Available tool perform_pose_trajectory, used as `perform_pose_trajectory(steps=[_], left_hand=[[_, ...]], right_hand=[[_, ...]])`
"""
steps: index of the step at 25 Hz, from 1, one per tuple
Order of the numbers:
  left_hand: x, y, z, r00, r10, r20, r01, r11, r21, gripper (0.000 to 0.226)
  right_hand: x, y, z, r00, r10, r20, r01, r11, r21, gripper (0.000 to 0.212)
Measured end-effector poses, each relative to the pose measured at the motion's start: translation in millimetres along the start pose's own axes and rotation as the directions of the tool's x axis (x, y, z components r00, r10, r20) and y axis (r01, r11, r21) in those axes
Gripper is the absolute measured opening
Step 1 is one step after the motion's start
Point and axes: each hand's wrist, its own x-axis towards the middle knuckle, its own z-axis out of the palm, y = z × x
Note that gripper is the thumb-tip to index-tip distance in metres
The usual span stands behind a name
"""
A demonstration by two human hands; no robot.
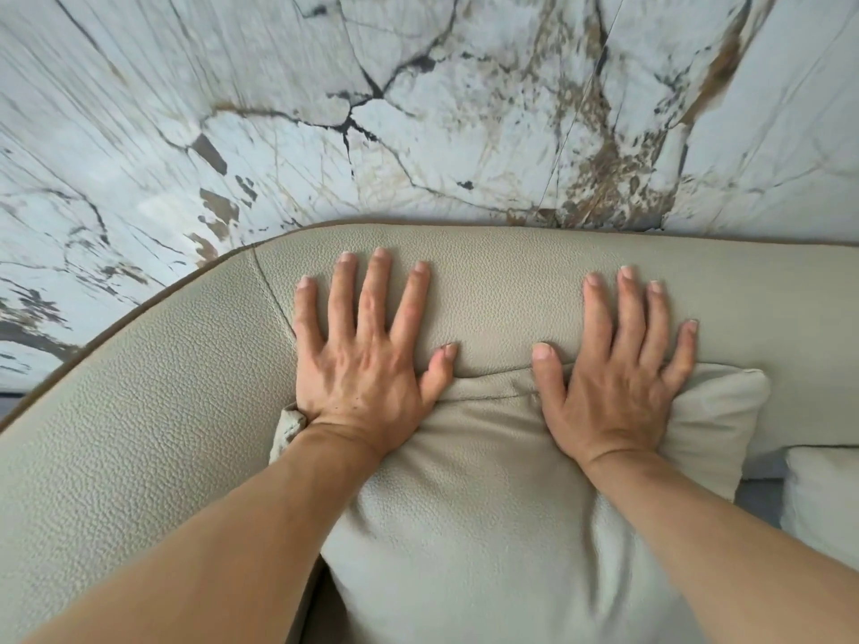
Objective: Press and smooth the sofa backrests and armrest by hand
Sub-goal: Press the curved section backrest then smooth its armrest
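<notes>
The beige pebbled-leather sofa backrest (502,290) runs across the middle of the view and curves down to the left into the armrest (139,434). My left hand (362,360) lies flat on the backrest top, fingers spread, near a seam at the corner. My right hand (618,364) lies flat too, fingers on the backrest and palm on the upper edge of a matching loose cushion (488,527) that leans against it. Both hands hold nothing.
A white marble wall (418,109) with dark and brown veins stands directly behind the sofa. A second pale cushion (822,495) shows at the right edge. A brown piping trim runs along the sofa's outer rim.
</notes>
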Motion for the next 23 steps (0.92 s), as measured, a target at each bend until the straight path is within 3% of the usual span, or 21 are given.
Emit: perform_pose_trajectory(steps=[14,23], left_hand=[[-2,1,1,1.000,0.018,0.003,-0.018,1.000,0.002,0.071],[-1,-3,-5,0.995,0.057,0.084,-0.049,0.995,-0.091,0.070]], right_hand=[[0,1,-11,0.996,0.015,0.089,-0.015,1.000,-0.002,0.076],[1,-4,-41,0.948,0.056,0.314,-0.026,0.995,-0.099,0.075]])
